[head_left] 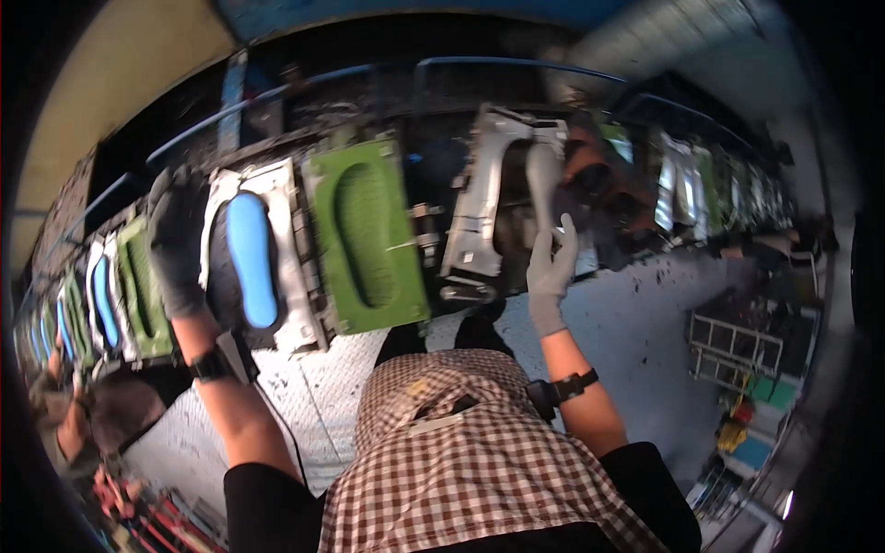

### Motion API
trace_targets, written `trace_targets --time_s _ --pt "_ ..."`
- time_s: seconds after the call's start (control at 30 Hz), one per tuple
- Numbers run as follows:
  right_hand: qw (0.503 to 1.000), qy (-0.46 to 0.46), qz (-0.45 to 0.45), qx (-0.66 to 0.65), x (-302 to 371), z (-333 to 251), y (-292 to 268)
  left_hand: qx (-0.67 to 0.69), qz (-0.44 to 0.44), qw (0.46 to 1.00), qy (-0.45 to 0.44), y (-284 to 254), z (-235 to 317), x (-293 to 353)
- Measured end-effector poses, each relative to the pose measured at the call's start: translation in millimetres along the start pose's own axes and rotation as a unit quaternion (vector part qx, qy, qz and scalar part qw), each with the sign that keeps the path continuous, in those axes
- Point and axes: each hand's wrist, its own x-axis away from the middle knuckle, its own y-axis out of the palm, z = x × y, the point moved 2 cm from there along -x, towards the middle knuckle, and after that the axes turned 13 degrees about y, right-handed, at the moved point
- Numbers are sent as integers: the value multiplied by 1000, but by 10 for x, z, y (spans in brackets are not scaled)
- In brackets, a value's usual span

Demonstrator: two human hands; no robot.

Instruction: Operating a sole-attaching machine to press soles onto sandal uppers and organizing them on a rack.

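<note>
My left hand (173,244), in a dark grey glove, is raised with its fingers stretched upward and holds nothing that I can see. It is beside the left edge of a silvery mould frame (284,221) with a bright blue insole (251,258) in it. My right hand (553,276), in a light grey glove, pinches the lower end of a long grey insole (541,180). This insole stands over the dark side of an opened metal mould (479,203). Between my hands is a green mould plate (367,235) with a sole-shaped hollow.
More moulds, some with blue insoles (104,300), curve away left and right. Behind the row runs a blue rail (516,63). A person's arm (72,429) shows at the lower left. At the right stand a metal rack (736,346) and bins; red-handled tools (138,507) lie lower left.
</note>
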Motion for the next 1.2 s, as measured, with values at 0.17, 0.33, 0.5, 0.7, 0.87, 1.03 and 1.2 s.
trace_targets --time_s 0.17,0.33,0.5,0.7,0.87,1.03,1.2 --pt "975 190 35 111 -710 -59 -143 -35 -99 982 -154 1566 -460 462" --pt "959 234 -77 139 -1096 13 -187 -69 -248 935 -245 3642 -1220 1076" --pt "988 128 -65 56 -916 89 -496 -296 -273 886 -229 4711 -1887 1268" --pt "949 213 -170 -161 -1064 553 -1148 72 -175 925 -330 4793 -1717 1925" --pt "952 167 -235 -100 -1433 24 -1262 -154 -27 936 -315 4626 -2221 1682" --pt "973 68 -219 -29 -1845 -241 -935 -17 -35 928 -369 4574 -2706 1839" --pt "960 -167 -135 179 -1887 -380 -559 40 56 923 -380 4584 -2202 2302"
